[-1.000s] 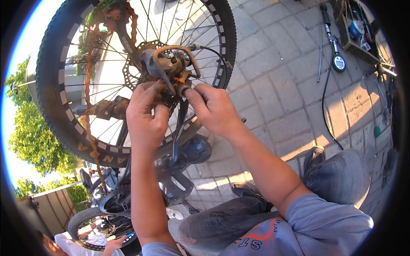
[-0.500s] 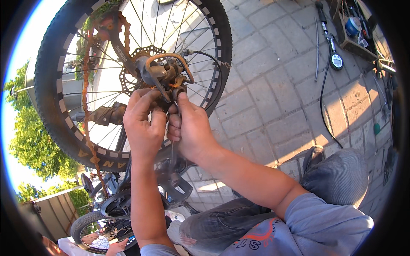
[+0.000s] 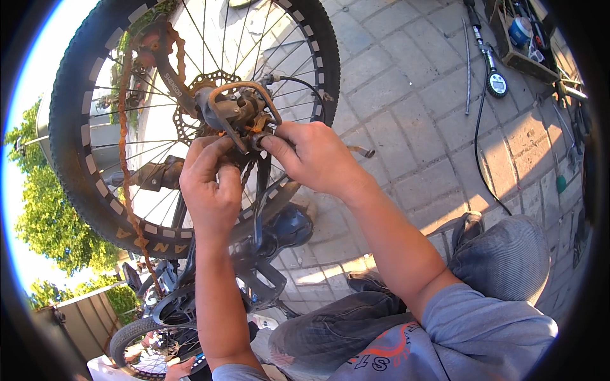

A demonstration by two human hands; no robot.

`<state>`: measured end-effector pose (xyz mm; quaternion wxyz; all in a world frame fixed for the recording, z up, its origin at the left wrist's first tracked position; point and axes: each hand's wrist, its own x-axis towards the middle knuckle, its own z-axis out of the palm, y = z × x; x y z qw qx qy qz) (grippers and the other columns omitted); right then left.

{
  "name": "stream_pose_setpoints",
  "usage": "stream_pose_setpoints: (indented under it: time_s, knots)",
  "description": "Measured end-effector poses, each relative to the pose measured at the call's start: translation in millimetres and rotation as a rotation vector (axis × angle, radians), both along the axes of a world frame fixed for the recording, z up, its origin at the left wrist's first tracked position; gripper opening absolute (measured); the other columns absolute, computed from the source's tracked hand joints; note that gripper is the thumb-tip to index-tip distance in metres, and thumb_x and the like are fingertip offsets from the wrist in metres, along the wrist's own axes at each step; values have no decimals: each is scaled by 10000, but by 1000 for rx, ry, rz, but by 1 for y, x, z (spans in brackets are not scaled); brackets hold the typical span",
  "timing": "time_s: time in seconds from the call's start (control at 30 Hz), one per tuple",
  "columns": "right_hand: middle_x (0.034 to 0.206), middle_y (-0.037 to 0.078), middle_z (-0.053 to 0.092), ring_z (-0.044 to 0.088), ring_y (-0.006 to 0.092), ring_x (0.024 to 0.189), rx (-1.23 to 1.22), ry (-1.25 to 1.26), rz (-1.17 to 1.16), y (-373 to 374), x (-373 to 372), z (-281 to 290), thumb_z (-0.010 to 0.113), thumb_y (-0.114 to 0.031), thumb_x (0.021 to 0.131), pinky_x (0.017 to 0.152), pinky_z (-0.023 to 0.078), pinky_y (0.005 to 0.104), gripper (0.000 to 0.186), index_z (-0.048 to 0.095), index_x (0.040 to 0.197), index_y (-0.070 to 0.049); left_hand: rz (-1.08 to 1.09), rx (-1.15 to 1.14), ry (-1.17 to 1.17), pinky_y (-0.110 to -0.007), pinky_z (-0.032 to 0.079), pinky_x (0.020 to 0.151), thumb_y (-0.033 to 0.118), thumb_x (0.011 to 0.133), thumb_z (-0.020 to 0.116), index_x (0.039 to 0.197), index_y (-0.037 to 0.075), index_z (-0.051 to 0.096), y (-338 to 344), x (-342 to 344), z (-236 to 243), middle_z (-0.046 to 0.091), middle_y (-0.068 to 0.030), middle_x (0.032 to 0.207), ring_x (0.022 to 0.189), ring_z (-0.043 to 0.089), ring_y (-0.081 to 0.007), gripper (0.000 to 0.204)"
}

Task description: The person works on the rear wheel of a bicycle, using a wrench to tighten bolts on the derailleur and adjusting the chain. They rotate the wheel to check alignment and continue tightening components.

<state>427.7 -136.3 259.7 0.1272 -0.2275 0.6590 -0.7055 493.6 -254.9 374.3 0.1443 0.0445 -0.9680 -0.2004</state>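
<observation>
A bicycle wheel (image 3: 82,171) with a black knobby tyre, spokes and a rusty chain (image 3: 127,159) fills the upper left. At its hub sits a metal brake caliper (image 3: 238,111) beside a perforated disc rotor (image 3: 190,124). My left hand (image 3: 210,187) grips the frame just under the caliper. My right hand (image 3: 314,155) pinches a small part at the caliper's lower right with thumb and fingers. The two hands nearly touch. What the fingertips hold is hidden.
Grey paving stones (image 3: 406,120) lie beneath. A floor pump with a round gauge (image 3: 495,82) and black hose lies upper right by a tool tray (image 3: 521,38). My knees in grey trousers (image 3: 502,254) are lower right. A second wheel (image 3: 143,346) shows at the bottom left.
My right hand slid down beside my left hand half a second ago, then came back up to the caliper's lower right. The view has shifted slightly.
</observation>
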Motion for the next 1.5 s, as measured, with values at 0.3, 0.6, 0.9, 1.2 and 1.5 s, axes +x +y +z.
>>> stream_pose_setpoints:
  time_s: [0.3, 0.6, 0.9, 1.2, 1.5]
  knots:
    - [665, 221, 602, 618, 369, 652, -110, -228, 91, -7, -1, -4, 545, -370, 934, 612, 474, 444, 420, 637, 805, 19, 24, -4, -9, -279, 471, 655, -85, 740, 468, 914, -81, 630, 2, -1, 1, 610, -122, 875, 737, 590, -190, 238]
    - [558, -38, 415, 407, 91, 499, -1102, -1369, 31, -36, 60, 50, 424, -401, 1015, 461, 330, 256, 414, 518, 794, -64, 21, -59, 13, -293, 472, 674, -73, 725, 464, 891, -74, 639, 1, -2, -1, 609, -122, 849, 730, 589, -211, 241]
    - [710, 226, 620, 607, 424, 721, -37, -82, 33, 2, 0, 3, 547, -323, 927, 651, 478, 485, 349, 647, 834, -1, 8, -7, -9, -262, 454, 660, -71, 742, 435, 960, -84, 645, 2, -1, 2, 591, -111, 868, 730, 567, -169, 302]
    - [700, 172, 623, 608, 360, 666, 25, 145, 115, 6, -22, -4, 620, -277, 896, 612, 481, 409, 251, 671, 943, -36, 3, 12, -2, -249, 448, 654, -87, 748, 433, 960, -84, 647, 2, 0, 0, 595, -108, 879, 734, 563, -155, 301]
    - [704, 203, 617, 607, 390, 691, -29, 26, 49, -5, -8, -5, 559, -376, 928, 650, 480, 454, 401, 635, 836, 7, -9, -5, 5, -263, 462, 663, -85, 743, 447, 951, -77, 649, -2, 1, 1, 604, -115, 880, 746, 580, -176, 289]
